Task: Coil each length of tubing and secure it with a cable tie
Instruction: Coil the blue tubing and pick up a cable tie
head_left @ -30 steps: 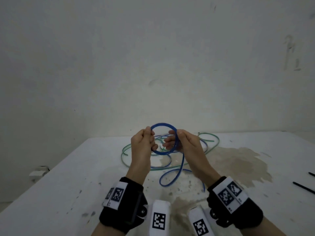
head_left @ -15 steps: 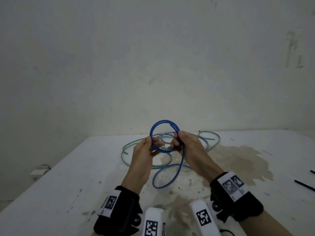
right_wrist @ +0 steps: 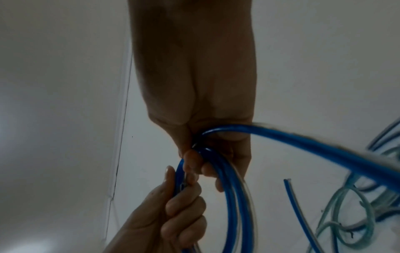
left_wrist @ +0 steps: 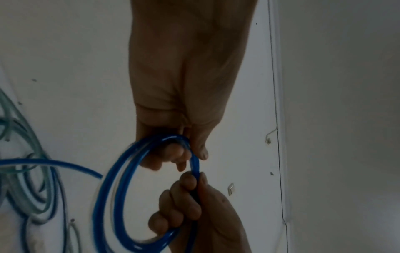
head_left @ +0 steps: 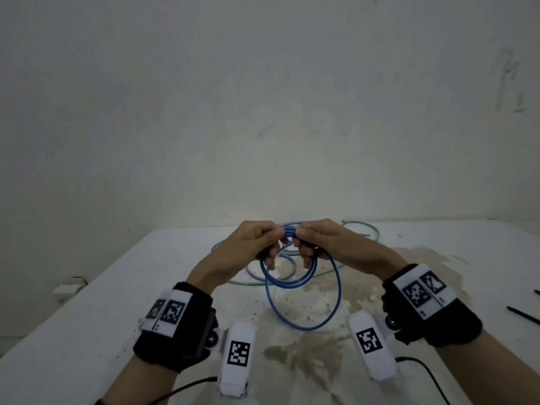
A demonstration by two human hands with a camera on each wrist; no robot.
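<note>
Both hands hold a blue tubing coil (head_left: 287,283) above the white table (head_left: 87,317). My left hand (head_left: 251,244) grips the top of the loops with curled fingers, and my right hand (head_left: 318,244) grips them beside it, fingertips nearly touching. The loops hang down below the hands, one wider loop (head_left: 336,290) reaching lower towards me. In the left wrist view the blue coil (left_wrist: 112,184) passes through the left hand (left_wrist: 179,154) while the right hand (left_wrist: 190,198) pinches it. The right wrist view shows the blue tubing (right_wrist: 229,196) in the right hand (right_wrist: 205,162).
Green tubing (head_left: 233,280) and more tubing lie loose on the table behind the hands; another green tubing (head_left: 365,229) loop shows at the back. Black cable ties (head_left: 523,314) lie at the right edge. A brown stain (head_left: 380,258) marks the table. A wall stands close behind.
The hands came together at the top of the coil and turned palms down. The loop that stood upright above the hands now hangs below them, with a further wider loop formed.
</note>
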